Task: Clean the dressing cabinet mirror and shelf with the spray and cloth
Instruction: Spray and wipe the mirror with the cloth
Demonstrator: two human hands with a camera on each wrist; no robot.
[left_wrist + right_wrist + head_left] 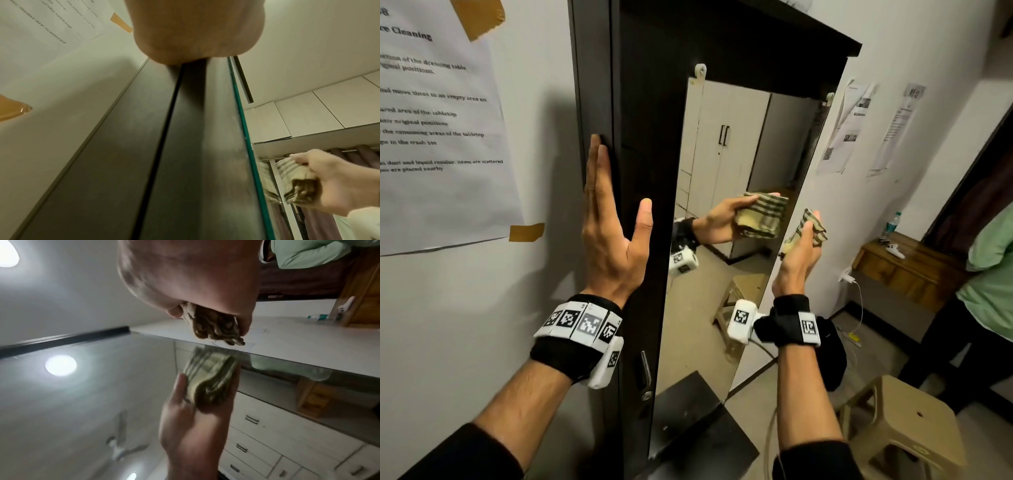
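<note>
— Cloth [810, 228], striped and bunched, sits in the right hand [796, 260], fingers curled round it, at the right edge of the mirror [722, 212].

— Touching the glass?

— Just beside it; the right wrist view shows the cloth [216, 326] close over its own reflection, but contact I cannot tell. The picture is blurred there.

— And the left hand [613, 233]?

— Flat and spread, fingers straight and together, thumb out, pressed against the dark side of the dressing cabinet [599, 85]. It holds nothing. The left wrist view shows the palm [185, 32] on the cabinet's dark edge [123, 154], with the mirror's green glass rim [244, 138] to the right.

— Where is the shelf?

— A dark shelf [705, 442] juts out below the mirror.

— Anything else around?

— A printed sheet [441, 120] taped to the wall on the left, a plastic stool [904, 421] on the floor at right, a wooden table [907, 263] with a water bottle [891, 224], and a person in a green shirt [989, 274] at the far right.
</note>
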